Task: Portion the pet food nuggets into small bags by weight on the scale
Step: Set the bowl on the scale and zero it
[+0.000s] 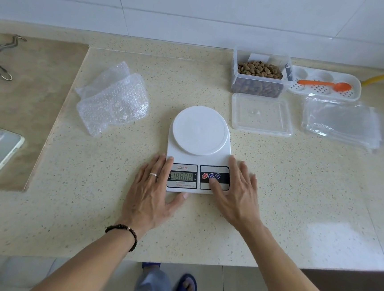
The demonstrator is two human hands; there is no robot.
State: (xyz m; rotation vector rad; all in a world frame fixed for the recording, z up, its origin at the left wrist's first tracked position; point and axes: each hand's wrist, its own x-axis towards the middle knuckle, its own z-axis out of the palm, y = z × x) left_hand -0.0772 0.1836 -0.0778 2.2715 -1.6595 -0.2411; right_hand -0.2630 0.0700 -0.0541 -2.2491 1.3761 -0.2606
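The left hand (152,188) lies flat, fingers spread, against the white round-platform kitchen scale (198,149); the right hand (235,193), fingers also apart, thumbs its buttons. Leaning on the scale while its display self-tests risks a false zero, skewing every portion of brown nuggets in the clear tub (260,73) far right, beside the clear plastic bags (342,122).

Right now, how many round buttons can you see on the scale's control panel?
3: a red button on the left, a blue button in the middle, another blue one on the right. The right hand has its thumb just below the middle one.
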